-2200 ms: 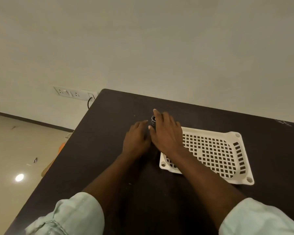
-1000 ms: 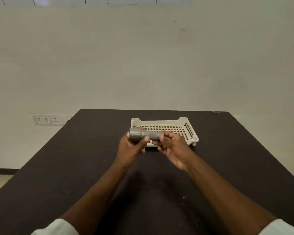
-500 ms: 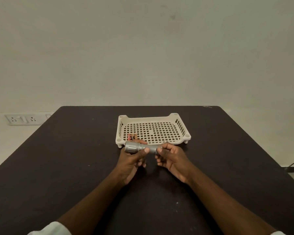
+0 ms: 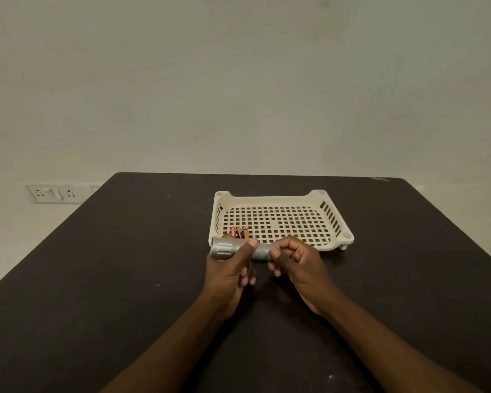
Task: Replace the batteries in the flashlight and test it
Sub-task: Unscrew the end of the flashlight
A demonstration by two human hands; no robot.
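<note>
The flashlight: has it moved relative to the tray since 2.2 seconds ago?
Yes. The flashlight was by the tray's left side under both hands; now it is held lying sideways before the tray's near-left corner, left hand and right hand gripping it.

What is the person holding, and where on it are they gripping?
A grey flashlight, held sideways in both hands: the left hand grips it behind the wide head, the right hand pinches the tail end.
</note>
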